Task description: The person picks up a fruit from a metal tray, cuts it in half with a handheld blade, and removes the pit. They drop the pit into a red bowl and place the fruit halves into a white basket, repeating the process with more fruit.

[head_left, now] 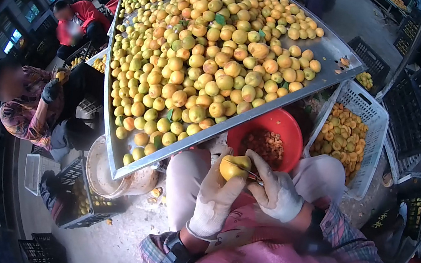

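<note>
Both my hands wear white gloves and meet above my lap. My left hand (217, 197) is closed around a yellow apricot (232, 168). In my right hand (277, 193) is a small knife (254, 176), mostly hidden by the fingers; its thin dark blade lies against the apricot, and a dark cut line shows across the fruit. Just beyond my hands, a red bowl (293, 146) between my knees holds brown pits and scraps. Right of it, a white crate (375, 132) holds halved apricots (340, 136).
A metal-rimmed table (259, 109) heaped with whole apricots (205, 63) stands ahead. A white bucket (102, 171) and a black crate (86, 211) are at left. Dark crates (409, 104) stack at right. A co-worker (29, 105) sits at left, another (80, 21) farther back.
</note>
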A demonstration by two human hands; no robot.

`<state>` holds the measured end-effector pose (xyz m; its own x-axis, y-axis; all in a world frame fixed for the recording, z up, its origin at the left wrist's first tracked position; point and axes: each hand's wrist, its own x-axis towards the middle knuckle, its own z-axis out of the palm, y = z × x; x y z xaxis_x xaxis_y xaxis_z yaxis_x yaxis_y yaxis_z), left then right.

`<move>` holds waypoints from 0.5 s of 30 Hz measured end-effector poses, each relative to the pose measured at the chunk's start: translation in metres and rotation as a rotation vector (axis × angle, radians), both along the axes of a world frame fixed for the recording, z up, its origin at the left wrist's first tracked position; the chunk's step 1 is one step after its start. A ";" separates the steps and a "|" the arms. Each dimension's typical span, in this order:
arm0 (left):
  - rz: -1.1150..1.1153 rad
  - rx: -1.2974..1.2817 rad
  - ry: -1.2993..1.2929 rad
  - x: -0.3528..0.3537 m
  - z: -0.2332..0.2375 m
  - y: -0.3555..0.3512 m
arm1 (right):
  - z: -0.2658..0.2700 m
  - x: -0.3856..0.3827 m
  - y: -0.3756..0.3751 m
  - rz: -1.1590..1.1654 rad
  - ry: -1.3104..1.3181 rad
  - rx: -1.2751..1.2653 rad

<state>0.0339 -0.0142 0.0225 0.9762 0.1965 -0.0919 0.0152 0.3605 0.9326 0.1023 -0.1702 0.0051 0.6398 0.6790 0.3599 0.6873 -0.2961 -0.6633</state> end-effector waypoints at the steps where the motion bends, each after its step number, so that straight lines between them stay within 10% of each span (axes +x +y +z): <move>1: -0.052 -0.187 0.035 0.000 -0.003 0.001 | 0.000 0.000 0.000 -0.002 0.024 -0.006; 11: 0.035 0.424 -0.056 0.004 0.000 0.000 | -0.011 0.003 0.005 -0.024 0.015 -0.009; 15: 0.078 0.235 -0.024 0.004 -0.002 0.002 | -0.008 0.000 0.008 -0.042 -0.005 -0.040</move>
<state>0.0378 -0.0120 0.0204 0.9585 0.2848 -0.0117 -0.0272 0.1325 0.9908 0.1026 -0.1623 -0.0031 0.6663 0.6657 0.3360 0.6770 -0.3510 -0.6469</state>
